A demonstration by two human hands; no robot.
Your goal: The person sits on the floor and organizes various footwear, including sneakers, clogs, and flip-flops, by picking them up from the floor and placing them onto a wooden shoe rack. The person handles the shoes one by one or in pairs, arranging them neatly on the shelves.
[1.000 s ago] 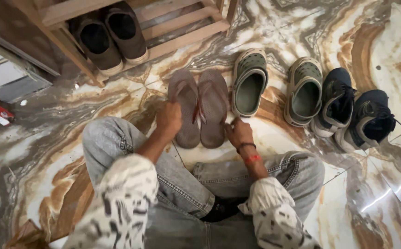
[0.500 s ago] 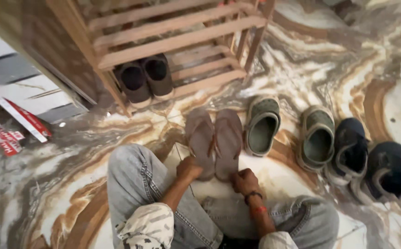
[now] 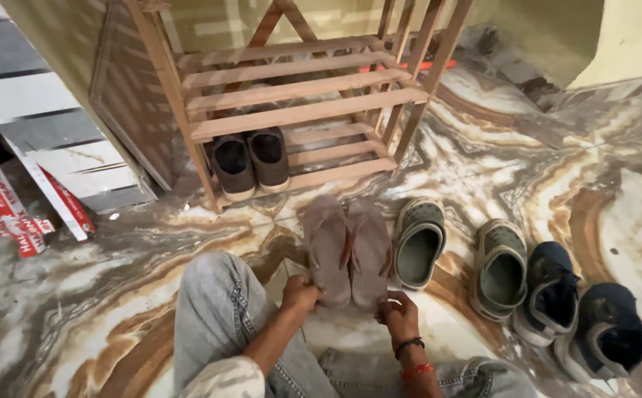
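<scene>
Here the left hand point(image 3: 300, 292) is curled around the heel end of one brown flip-flop point(image 3: 327, 249), and the right hand point(image 3: 399, 315) pinches the heel end of the other brown flip-flop point(image 3: 369, 250). The two flip-flops lie side by side, touching, on the marble floor point(image 3: 114, 309), reaching away from the hands. Just past the right hand sits a green clog point(image 3: 418, 243), then a second green clog point(image 3: 499, 269) and two dark sneakers point(image 3: 579, 317). Ahead of the left hand stands a wooden shoe rack point(image 3: 299, 110) with two brown shoes point(image 3: 251, 158) inside.
</scene>
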